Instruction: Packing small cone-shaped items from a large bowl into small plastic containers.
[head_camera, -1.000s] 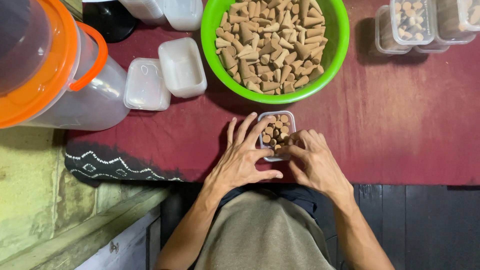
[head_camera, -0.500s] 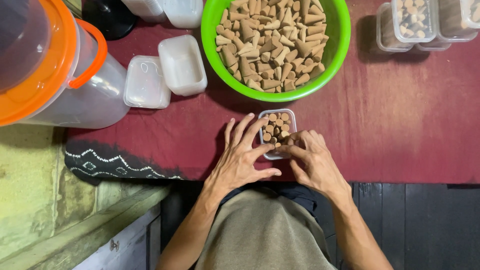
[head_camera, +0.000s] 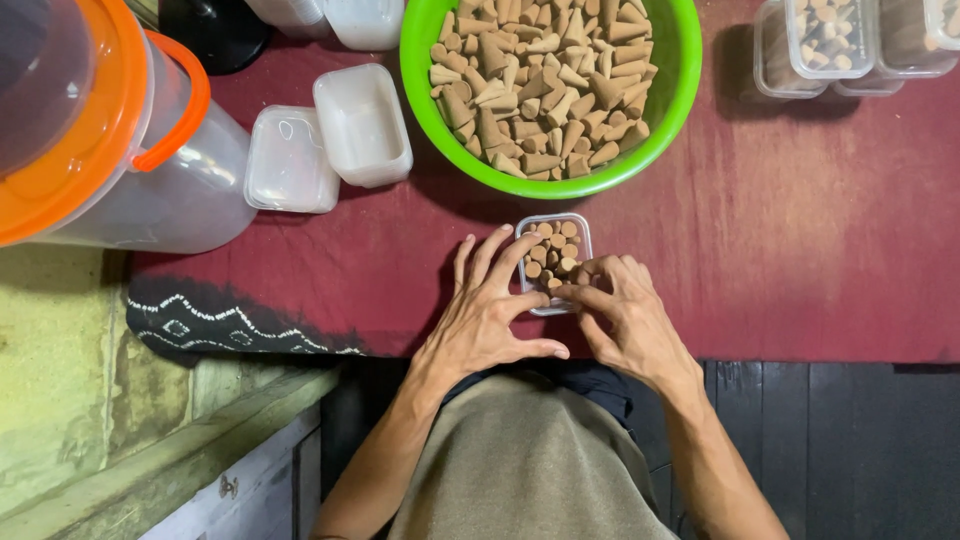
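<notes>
- Steadying small clear box (head_camera: 556, 262) with spread left hand (head_camera: 487, 315), fingers resting on its left edge.
- Pinching brown cone (head_camera: 568, 266) inside box with right hand (head_camera: 622, 318).
- Sitting just beyond both hands: green bowl (head_camera: 684, 80) of cones.

Soft, even overhead light, moderately bright. Faint shadows beside green bowl (head_camera: 545, 90) and under hands. Focus sharp at centre; edges slightly stretched. No glare.
</notes>
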